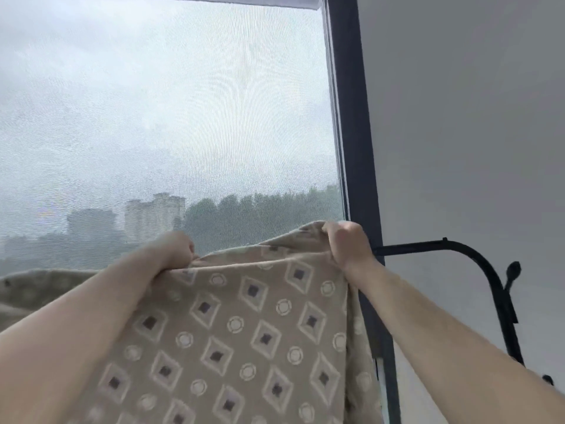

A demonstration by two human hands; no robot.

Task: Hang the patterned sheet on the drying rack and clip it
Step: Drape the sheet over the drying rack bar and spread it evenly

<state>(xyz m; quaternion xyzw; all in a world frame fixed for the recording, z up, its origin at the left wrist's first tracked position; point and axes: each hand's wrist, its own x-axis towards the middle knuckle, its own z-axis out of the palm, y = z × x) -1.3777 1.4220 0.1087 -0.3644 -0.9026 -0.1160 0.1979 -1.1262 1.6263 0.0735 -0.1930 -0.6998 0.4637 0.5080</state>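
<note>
The patterned sheet (pixel 244 325) is beige with diamonds and circles and hangs down in front of me, filling the lower middle of the view. My left hand (pixel 175 250) grips its top edge at the left. My right hand (pixel 347 243) grips the top edge higher up at the right, near the window frame. Both arms are raised. More of the sheet trails off to the far left. No rack bar shows under the sheet's top edge, and no clip is in view.
A meshed window (pixel 168 117) fills the left and centre, with buildings and trees beyond. Its dark frame (pixel 354 148) runs down the middle right. A black curved metal bracket (pixel 477 255) juts from the white wall (pixel 474 117) at the right.
</note>
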